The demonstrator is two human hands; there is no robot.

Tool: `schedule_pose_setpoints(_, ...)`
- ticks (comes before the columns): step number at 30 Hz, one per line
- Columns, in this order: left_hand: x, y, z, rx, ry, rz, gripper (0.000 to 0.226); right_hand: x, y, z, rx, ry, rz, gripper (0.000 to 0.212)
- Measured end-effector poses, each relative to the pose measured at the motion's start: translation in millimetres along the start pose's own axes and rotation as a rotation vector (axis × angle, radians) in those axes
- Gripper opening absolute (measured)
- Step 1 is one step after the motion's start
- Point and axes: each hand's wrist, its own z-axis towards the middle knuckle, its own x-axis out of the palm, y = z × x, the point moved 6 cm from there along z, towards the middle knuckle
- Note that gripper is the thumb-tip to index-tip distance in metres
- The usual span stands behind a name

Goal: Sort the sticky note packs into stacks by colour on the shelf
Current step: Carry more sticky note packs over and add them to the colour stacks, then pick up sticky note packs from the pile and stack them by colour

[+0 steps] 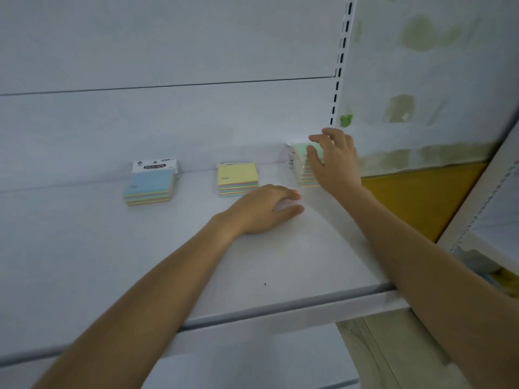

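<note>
With our right hand [334, 161] spread, fingers apart, against the green-topped stack [304, 167] in the shelf [84, 248] corner and our left hand [264, 210] resting loosely open, we judge these light, stiff, slippery-wrapped packs best pinched by their sides, with open room leftward.

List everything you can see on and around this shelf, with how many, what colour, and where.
blue-topped sticky note stack: one, blue top with a white header card, left on the shelf
yellow-topped sticky note stack: one, yellow top, middle
green-topped sticky note stack: one, green top, right, near the back corner
shelf: one, white
slotted upright: one, white, back right
green blob: one, beside the upright
left hand: resting on the shelf before the yellow-topped stack
right hand: at the green-topped stack
</note>
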Motion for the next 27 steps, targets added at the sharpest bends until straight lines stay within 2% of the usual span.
schedule_pose_setpoints(3, -18, 10, -17, -0.026, 0.028, 0.041, 0.044, 7, 38, 0, -0.156, 0.055, 0.027, 0.041)
schedule_pose_setpoints(9, -72, 56, -94, -0.109, -0.036, 0.142, 0.043, 40, 132, -7, -0.307, 0.188, 0.082, 0.040)
schedule_pose_setpoints(15, -121, 141, -212, -0.309, -0.066, 0.292, 0.044, 93, 265, -48, -0.444, 0.303, 0.133, 0.039)
schedule_pose_setpoints(19, -152, 202, -303, -0.449, -0.066, 0.338, 0.047, 132, 357, -84, -0.540, 0.441, 0.125, 0.043)
schedule_pose_setpoints(27, -213, 298, -456, -0.659, -0.239, 0.366, 0.043, 202, 525, -148, -0.698, 0.628, 0.132, 0.046)
